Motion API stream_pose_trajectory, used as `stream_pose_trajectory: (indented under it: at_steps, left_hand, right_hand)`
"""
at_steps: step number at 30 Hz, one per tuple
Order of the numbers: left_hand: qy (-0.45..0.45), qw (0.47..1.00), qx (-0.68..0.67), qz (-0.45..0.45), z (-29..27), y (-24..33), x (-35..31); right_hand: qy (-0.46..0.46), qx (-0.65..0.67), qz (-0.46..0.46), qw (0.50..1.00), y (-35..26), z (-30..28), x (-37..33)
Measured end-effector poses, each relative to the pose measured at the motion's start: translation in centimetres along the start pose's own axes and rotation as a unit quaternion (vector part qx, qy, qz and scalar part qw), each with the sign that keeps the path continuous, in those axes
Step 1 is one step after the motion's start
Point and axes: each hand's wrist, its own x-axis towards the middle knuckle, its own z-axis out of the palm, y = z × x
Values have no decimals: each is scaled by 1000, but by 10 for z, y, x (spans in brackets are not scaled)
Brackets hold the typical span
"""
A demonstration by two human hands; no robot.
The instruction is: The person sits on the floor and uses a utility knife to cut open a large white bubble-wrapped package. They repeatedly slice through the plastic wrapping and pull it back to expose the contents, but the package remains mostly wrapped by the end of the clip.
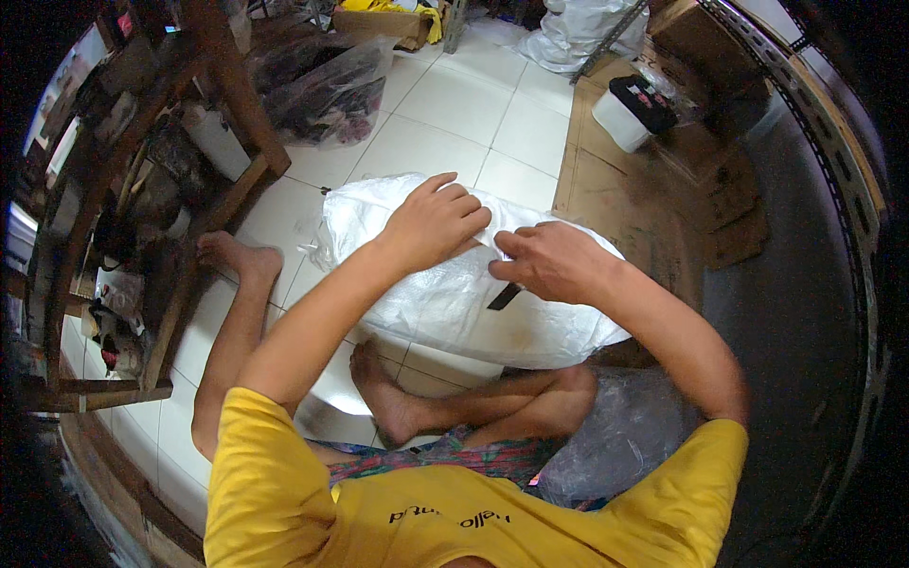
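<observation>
A bulky white woven plastic sack (445,312) lies in front of my legs, its surface wrinkled and shiny. My left hand (437,225) rests on top of it, fingers bent and closed on the sack's material. Close beside it, almost fingertip to fingertip, is my right hand (554,263), also closed. A flat black strip (505,296) sticks out below the right hand's fingers; the rest of it is hidden, so its kind cannot be made out. The sack's left end looks gathered, with loose clear plastic beside it.
Flattened cardboard (615,189) covers the floor at right, with a white tub with a black top (632,112) on it. A clear bag of dark items (327,95), a wooden rack (222,208), a white sack (582,33) and metal shelving (833,151) stand around me. Clear plastic (615,435) lies by my leg.
</observation>
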Motion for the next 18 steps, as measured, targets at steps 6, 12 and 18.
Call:
stream_pose_trajectory:
  at_steps: [6,12,18]
  left_hand:
    - [66,972,-80,-210,-16,37,-38]
    - [50,984,-156,-68,-2,50,-58]
    - [-156,972,-174,-4,-11,16,-35]
  right_hand:
    - [-241,-66,28,968,-16,-26,32]
    - [-220,45,-36,974,7,-28,39]
    - [-222,78,-50,971,16,-23,34]
